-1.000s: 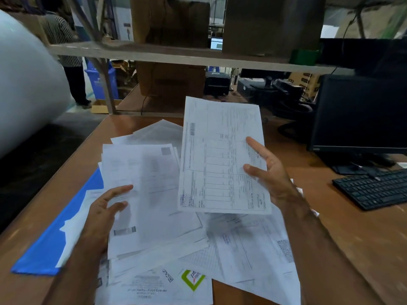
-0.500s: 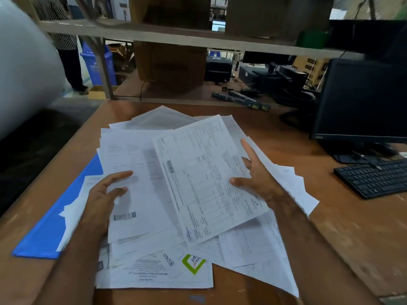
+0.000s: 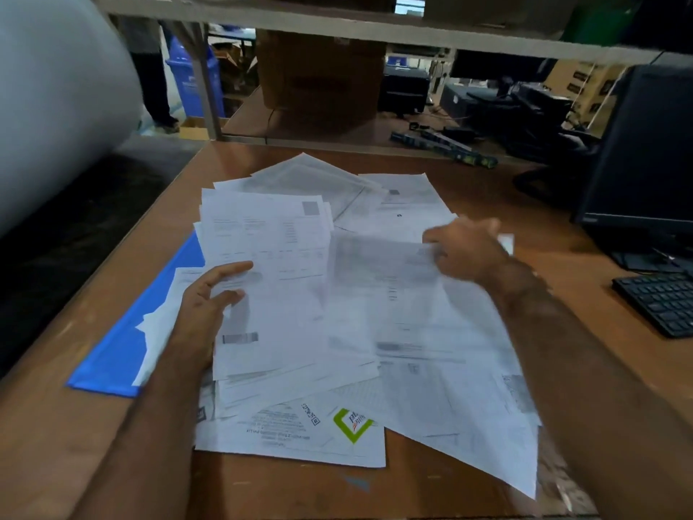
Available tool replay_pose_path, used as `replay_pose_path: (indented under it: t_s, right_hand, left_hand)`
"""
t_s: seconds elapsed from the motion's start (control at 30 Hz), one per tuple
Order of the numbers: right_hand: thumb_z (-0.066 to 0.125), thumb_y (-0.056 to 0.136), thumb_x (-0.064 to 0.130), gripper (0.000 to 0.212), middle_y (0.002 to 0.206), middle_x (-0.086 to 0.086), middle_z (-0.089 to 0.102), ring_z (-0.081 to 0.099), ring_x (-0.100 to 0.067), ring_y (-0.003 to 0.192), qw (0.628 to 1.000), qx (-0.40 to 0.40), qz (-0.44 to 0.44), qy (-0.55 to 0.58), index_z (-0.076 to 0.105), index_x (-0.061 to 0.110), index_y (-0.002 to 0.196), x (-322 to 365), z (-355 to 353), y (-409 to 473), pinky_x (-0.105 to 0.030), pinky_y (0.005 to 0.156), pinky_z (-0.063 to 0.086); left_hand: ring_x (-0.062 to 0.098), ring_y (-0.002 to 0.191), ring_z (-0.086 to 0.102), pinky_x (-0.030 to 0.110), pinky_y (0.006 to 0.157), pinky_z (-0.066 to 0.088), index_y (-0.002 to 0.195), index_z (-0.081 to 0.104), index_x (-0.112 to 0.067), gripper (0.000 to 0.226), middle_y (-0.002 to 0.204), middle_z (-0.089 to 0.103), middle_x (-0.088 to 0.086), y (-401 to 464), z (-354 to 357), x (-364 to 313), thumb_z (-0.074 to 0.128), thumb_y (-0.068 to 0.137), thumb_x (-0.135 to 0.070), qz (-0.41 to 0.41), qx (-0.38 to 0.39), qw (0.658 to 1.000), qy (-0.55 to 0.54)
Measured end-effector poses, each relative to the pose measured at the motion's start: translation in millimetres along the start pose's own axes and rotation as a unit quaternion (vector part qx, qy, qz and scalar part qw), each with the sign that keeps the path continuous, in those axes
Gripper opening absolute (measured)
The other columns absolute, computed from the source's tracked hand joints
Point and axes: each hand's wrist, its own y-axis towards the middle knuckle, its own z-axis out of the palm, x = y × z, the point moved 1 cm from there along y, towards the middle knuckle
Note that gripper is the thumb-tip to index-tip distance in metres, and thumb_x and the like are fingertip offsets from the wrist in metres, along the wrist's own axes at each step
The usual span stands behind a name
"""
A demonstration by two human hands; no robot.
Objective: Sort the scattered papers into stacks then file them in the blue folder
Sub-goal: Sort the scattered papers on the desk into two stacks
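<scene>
Several scattered printed papers [image 3: 450, 388] cover the middle of the brown table [image 3: 618, 369]. The blue folder [image 3: 112, 354] lies under their left edge, partly hidden by sheets. My left hand [image 3: 206, 305] rests on a left-hand stack of papers [image 3: 270, 257], fingers loosely spread. My right hand [image 3: 465, 249] is motion-blurred and pinches the right edge of a printed sheet [image 3: 375, 272], which lies low over the pile, almost flat.
A black monitor [image 3: 645, 163] and keyboard [image 3: 660, 302] stand at the right. A shelf frame [image 3: 337, 24] with a cardboard box [image 3: 318, 80] rises behind the table. A large white roll [image 3: 56, 106] fills the left; a person's legs [image 3: 150, 80] and a blue bin [image 3: 191, 80] are behind.
My right hand has brought the printed sheet down from upright to nearly flat on the pile and swung to the right. My left hand has stayed on the left stack.
</scene>
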Motion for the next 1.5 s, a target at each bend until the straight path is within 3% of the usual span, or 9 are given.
replay_pose_path:
  t_s: [0.17, 0.3, 0.43, 0.63, 0.77, 0.9, 1.1, 1.33, 1.5]
  right_hand:
    - [0.076, 0.083, 0.021, 0.025, 0.141, 0.003, 0.054, 0.029, -0.028, 0.146, 0.977, -0.119, -0.141, -0.109, 0.072, 0.035, 0.102, 84, -25, 34, -0.068, 0.111, 0.014]
    - [0.070, 0.076, 0.018, 0.032, 0.150, -0.007, 0.051, 0.041, -0.033, 0.144, 0.945, -0.267, -0.187, -0.018, 0.066, 0.032, 0.105, 144, 34, 35, -0.060, 0.106, 0.025]
    - [0.062, 0.088, 0.048, 0.070, 0.162, -0.008, 0.036, 0.036, -0.033, 0.148, 0.978, -0.198, -0.036, 0.050, 0.040, 0.035, 0.153, 183, 90, 22, -0.064, 0.106, 0.030]
    - [0.022, 0.099, 0.063, 0.075, 0.155, -0.009, 0.046, 0.036, -0.028, 0.148, 0.987, -0.101, 0.021, 0.123, 0.037, 0.016, 0.156, 195, 125, 21, -0.067, 0.115, 0.014]
    - [0.020, 0.103, 0.056, 0.070, 0.165, -0.008, 0.030, 0.023, -0.023, 0.153, 0.969, -0.084, 0.058, 0.225, 0.027, 0.016, 0.160, 227, 114, 27, -0.064, 0.117, 0.010]
    - [0.025, 0.109, 0.044, 0.060, 0.170, 0.001, 0.013, 0.008, -0.018, 0.156, 0.933, -0.039, 0.062, 0.353, 0.013, 0.020, 0.163, 263, 97, 34, -0.059, 0.122, 0.001]
    - [0.043, 0.103, 0.032, 0.050, 0.154, -0.003, 0.048, 0.043, -0.021, 0.142, 0.823, -0.126, 0.064, 0.551, 0.044, 0.016, 0.151, 226, 88, 32, -0.047, 0.119, 0.033]
    - [0.063, 0.094, 0.037, 0.041, 0.137, 0.000, 0.059, 0.055, -0.024, 0.126, 0.949, -0.111, 0.091, 0.280, 0.058, 0.025, 0.134, 76, 83, 0, -0.043, 0.107, 0.039]
    - [0.039, 0.098, 0.069, 0.072, 0.170, 0.006, 0.013, 0.009, -0.014, 0.157, 0.984, 0.058, 0.045, 0.162, 0.021, 0.037, 0.160, 34, 108, -59, -0.050, 0.125, 0.005]
  left_hand:
    - [0.000, 0.115, 0.064, 0.008, 0.083, 0.049, 0.119, 0.073, -0.017, 0.051, 0.131, 0.069, -0.006, 1, -1, 1, 0.053, 0.087, 0.017, -0.007, 0.003, 1.000, -0.015]
    - [0.014, 0.116, 0.067, 0.022, 0.085, 0.055, 0.124, 0.072, -0.024, 0.053, 0.129, 0.069, -0.011, 2, -3, 2, 0.055, 0.090, 0.013, -0.037, 0.000, 0.998, -0.045]
    - [0.015, 0.117, 0.066, 0.031, 0.088, 0.060, 0.135, 0.063, -0.034, 0.061, 0.135, 0.061, -0.020, 0, -2, 0, 0.056, 0.094, 0.011, -0.032, -0.015, 0.998, -0.054]
    - [0.017, 0.139, 0.048, 0.052, 0.113, 0.042, 0.142, 0.045, -0.060, 0.072, 0.155, 0.040, -0.027, 3, 0, 2, 0.054, 0.100, -0.002, -0.025, 0.017, 0.999, 0.036]
    - [-0.004, 0.121, 0.056, 0.021, 0.095, 0.053, 0.146, 0.039, -0.059, 0.052, 0.148, 0.039, -0.037, 2, 6, -3, 0.049, 0.106, -0.025, -0.033, 0.021, 0.999, 0.026]
    - [-0.008, 0.121, 0.053, 0.018, 0.095, 0.047, 0.151, 0.031, -0.052, 0.048, 0.140, 0.039, -0.044, 3, 9, -4, 0.040, 0.108, -0.034, -0.029, 0.000, 1.000, -0.010]
    - [-0.028, 0.102, 0.050, 0.016, 0.084, 0.042, 0.147, 0.040, -0.045, 0.073, 0.119, 0.044, -0.055, -1, 9, -5, 0.062, 0.090, -0.006, -0.014, 0.004, 1.000, 0.014]
    - [0.004, 0.126, 0.057, 0.012, 0.090, 0.045, 0.121, 0.073, -0.016, 0.056, 0.138, 0.064, -0.004, 3, 2, 7, 0.045, 0.084, 0.016, -0.013, 0.023, 1.000, -0.004]
    - [0.007, 0.126, 0.058, 0.023, 0.105, 0.045, 0.124, 0.072, -0.017, 0.055, 0.138, 0.065, -0.006, 3, 1, 7, 0.046, 0.086, 0.013, -0.008, 0.012, 1.000, -0.005]
